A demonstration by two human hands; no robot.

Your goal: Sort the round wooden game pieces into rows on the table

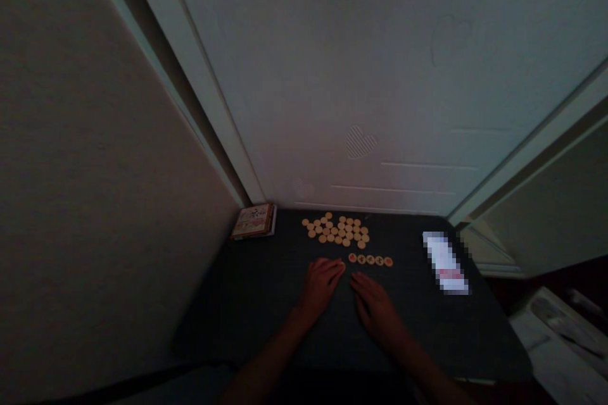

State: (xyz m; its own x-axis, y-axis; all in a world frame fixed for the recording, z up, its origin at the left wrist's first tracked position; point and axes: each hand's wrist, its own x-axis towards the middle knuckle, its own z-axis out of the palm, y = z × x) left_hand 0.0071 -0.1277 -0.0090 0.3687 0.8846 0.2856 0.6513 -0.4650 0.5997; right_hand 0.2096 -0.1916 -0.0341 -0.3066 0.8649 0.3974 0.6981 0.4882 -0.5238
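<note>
My left hand (320, 281) has its fingertips on a round wooden Chinese chess piece (342, 267), mostly covered by the fingers. To its right, my right hand (373, 300) rests on the dark table with the fingers stretched out and nothing in them. Just beyond both hands runs a short row of face-up Chinese chess pieces (370, 260), with red marks on the end ones and dark marks between. Farther back lies a loose cluster of plain-looking wooden discs (338, 231), their tops showing no marks I can make out.
A small stack of books or boxes (254, 221) sits at the table's back left corner. On the right lies a phone with a bright, blurred screen (445, 262). A white door panel (361, 76) closes off the back. White objects (560, 335) stand beyond the table's right edge.
</note>
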